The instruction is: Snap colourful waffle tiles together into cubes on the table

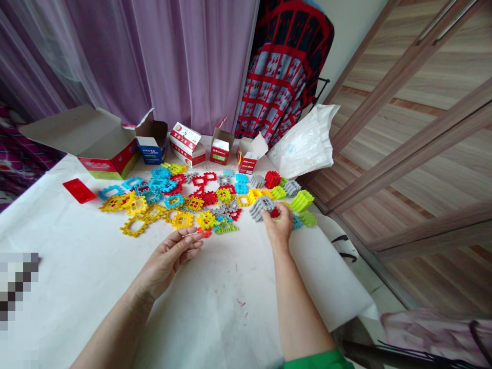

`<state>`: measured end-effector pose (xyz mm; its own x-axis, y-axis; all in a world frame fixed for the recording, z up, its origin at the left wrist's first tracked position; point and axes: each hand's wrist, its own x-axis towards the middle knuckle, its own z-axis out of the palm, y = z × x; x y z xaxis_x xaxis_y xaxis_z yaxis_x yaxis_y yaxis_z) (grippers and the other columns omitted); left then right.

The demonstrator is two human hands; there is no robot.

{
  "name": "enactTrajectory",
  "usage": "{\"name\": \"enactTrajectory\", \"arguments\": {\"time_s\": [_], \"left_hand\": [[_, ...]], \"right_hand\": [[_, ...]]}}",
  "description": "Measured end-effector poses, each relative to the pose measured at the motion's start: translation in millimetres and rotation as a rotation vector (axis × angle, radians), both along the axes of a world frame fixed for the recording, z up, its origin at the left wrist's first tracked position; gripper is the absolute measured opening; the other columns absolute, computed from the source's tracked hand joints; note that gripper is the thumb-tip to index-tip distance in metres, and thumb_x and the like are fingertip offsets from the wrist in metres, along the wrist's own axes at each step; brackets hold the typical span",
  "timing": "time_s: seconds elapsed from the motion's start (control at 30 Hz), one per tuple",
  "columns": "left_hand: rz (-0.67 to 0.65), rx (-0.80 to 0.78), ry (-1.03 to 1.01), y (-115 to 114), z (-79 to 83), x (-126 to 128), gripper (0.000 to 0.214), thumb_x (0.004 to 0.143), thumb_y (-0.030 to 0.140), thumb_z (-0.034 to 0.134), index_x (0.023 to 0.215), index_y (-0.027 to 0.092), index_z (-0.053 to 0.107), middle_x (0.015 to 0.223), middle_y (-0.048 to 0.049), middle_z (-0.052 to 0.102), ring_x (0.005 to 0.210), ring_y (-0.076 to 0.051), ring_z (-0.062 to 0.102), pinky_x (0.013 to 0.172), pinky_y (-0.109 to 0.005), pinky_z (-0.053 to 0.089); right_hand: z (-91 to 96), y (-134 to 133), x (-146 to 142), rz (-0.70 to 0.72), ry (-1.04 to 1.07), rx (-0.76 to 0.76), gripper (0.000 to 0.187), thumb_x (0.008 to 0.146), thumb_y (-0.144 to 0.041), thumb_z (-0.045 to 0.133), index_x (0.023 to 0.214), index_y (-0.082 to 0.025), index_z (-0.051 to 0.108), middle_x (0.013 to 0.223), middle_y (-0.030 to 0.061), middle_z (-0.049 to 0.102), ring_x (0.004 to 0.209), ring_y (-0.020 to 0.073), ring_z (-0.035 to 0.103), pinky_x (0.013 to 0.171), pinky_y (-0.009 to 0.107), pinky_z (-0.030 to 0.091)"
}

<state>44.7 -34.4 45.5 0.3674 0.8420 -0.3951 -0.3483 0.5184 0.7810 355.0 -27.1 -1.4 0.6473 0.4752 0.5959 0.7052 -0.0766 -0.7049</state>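
Observation:
My right hand (281, 225) is closed on the near side of a stack of grey toothed plastic building pieces (258, 209) among the loose toys. A red piece (274, 212) shows by its fingers. Over the bare white cloth, my left hand (175, 252) has its fingers curled in and the thumb close to them. A sliver of yellow-green shows under those fingers; what it belongs to is hidden. Just beyond the left fingertips lie a small red piece (205, 232) and a yellow-green piece (206, 219). A green triangular frame (226, 228) rests to their right.
Loose yellow pieces (134, 225) and blue pieces (160, 179) spread leftward. Yellow-green stacks (302, 201) stand at right. Behind are a large open box (111, 159), a blue box (151, 151), several red-white boxes (188, 146) and a white bag (305, 141). A red plate (79, 190) lies left.

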Motion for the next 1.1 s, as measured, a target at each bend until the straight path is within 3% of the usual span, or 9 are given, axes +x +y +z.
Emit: {"name": "enactTrajectory", "arguments": {"time_s": [0.27,0.53,0.87,1.0,1.1], "left_hand": [[-0.003,-0.001,-0.013,0.6,0.4,0.0,0.047,0.064,0.035,0.089,0.104,0.018,0.069,0.103,-0.0081,0.077,0.086,-0.016,0.073,0.078,-0.024,0.058],[0.024,-0.002,-0.006,2.0,3.3,-0.9,0.038,0.070,0.026,0.084,0.104,0.016,0.069,0.101,-0.0098,0.077,0.084,-0.017,0.074,0.077,-0.024,0.059],[0.052,-0.021,0.035,3.3,6.4,-0.2,0.041,0.065,0.027,0.087,0.101,0.017,0.070,0.101,-0.0082,0.077,0.083,-0.017,0.074,0.074,-0.023,0.060],[0.063,-0.026,0.054,4.1,5.6,-1.0,0.047,0.061,0.029,0.089,0.103,0.018,0.070,0.103,-0.0078,0.077,0.085,-0.018,0.073,0.075,-0.023,0.061],[0.108,0.028,0.080,7.9,4.0,-3.8,0.046,0.060,0.031,0.088,0.100,0.019,0.069,0.099,-0.0068,0.077,0.086,-0.019,0.073,0.073,-0.024,0.061]], "right_hand": [[1.2,-0.5,-0.1,0.000,-0.005,0.024,0.047,0.067,-0.044,0.070,0.105,-0.017,0.064,0.117,0.0149,0.066,0.114,0.0300,0.058,0.103,0.049,0.044],[32.8,-20.2,3.8,-0.076,-0.096,0.317,0.027,0.088,-0.039,0.054,0.105,-0.019,0.062,0.115,0.0140,0.066,0.112,0.0250,0.062,0.099,0.046,0.047],[26.6,-19.4,-5.9,0.024,-0.271,0.055,0.022,0.078,-0.034,0.068,0.095,-0.021,0.064,0.112,0.0115,0.066,0.114,0.0281,0.059,0.103,0.051,0.043],[30.2,-19.5,-7.0,0.029,-0.260,0.081,0.013,0.084,-0.034,0.060,0.088,-0.022,0.063,0.106,0.0107,0.069,0.108,0.0255,0.062,0.101,0.047,0.045],[29.3,-17.8,-1.1,0.030,-0.182,0.181,0.018,0.090,-0.034,0.050,0.084,-0.022,0.062,0.098,0.0095,0.071,0.100,0.0233,0.065,0.097,0.045,0.048]]}}
